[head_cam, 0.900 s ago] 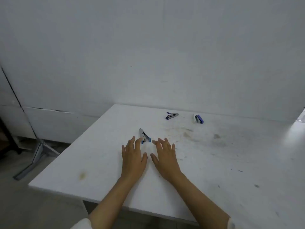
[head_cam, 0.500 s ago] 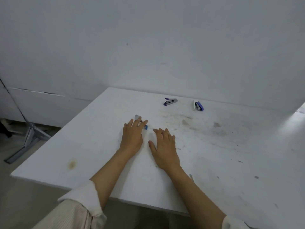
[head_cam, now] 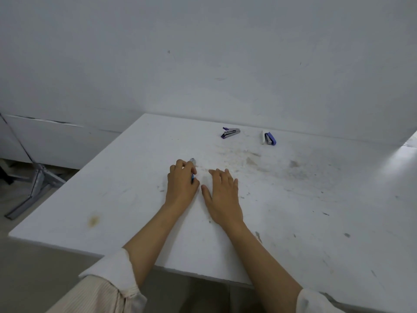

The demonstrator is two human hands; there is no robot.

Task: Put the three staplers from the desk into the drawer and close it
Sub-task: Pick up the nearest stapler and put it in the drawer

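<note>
My left hand (head_cam: 181, 184) curls over a blue and silver stapler (head_cam: 192, 161) on the white desk (head_cam: 117, 199); only its metal tip and a bit of blue show past my fingers. My right hand (head_cam: 222, 195) lies flat beside it, palm down, fingers apart, holding nothing. A purple and silver stapler (head_cam: 230, 133) lies further back near the wall. To its right rests a blue and white stapler (head_cam: 268, 138). No drawer is in view.
The desk top is scuffed and stained, with a brown spot (head_cam: 93, 220) near its front left corner. A grey metal stand foot (head_cam: 33, 188) stands on the floor left of the desk. A white wall runs behind the desk.
My left hand slid forward over the nearest stapler and closed its fingers around it. My right hand stayed flat on the desk. The camera tilted down and closer.
</note>
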